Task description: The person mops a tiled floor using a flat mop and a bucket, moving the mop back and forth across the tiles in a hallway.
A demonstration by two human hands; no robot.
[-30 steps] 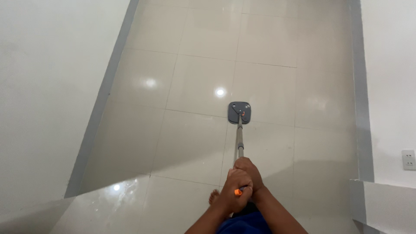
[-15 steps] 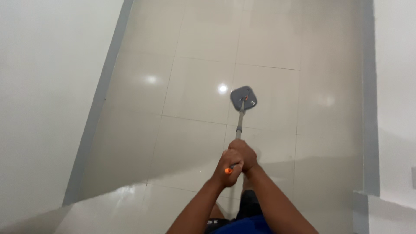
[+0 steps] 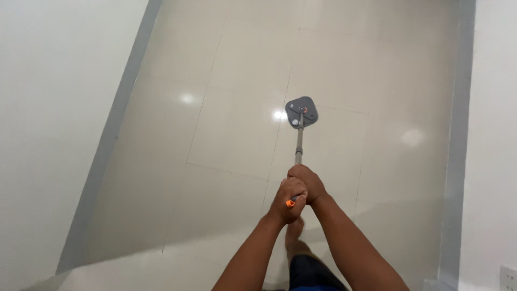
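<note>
1. Nearest to me, at the bottom of the view, I see my dark blue shorts (image 3: 309, 272) and one bare foot (image 3: 294, 233) standing on the glossy cream tiled floor (image 3: 231, 134).
2. My two forearms run up from the bottom edge and meet near the middle of the view.
3. My left hand (image 3: 288, 200) is clenched around the top end of the long grey metal mop pole (image 3: 298, 146), and the small orange cap at the pole's end (image 3: 290, 203) pokes out from under my curled fingers.
4. My right hand (image 3: 308, 183) is wrapped tightly around the same pole just beyond the left one, the two hands touching each other.
5. The pole slants away from my hands, down to the floor ahead of me.
6. At its far end sits the flat grey square mop head with rounded corners (image 3: 301, 111), turned like a diamond, lying on the tiles with a small orange part at the joint.
7. A bright light reflection (image 3: 278, 115) shines on the floor just beside the mop head, on its left.
8. A white wall with a grey skirting strip (image 3: 116, 129) runs along my left side.
9. Another white wall with a grey skirting strip (image 3: 458, 134) runs along my right side.
10. The tiles carry on between them to the top of the view.
</note>
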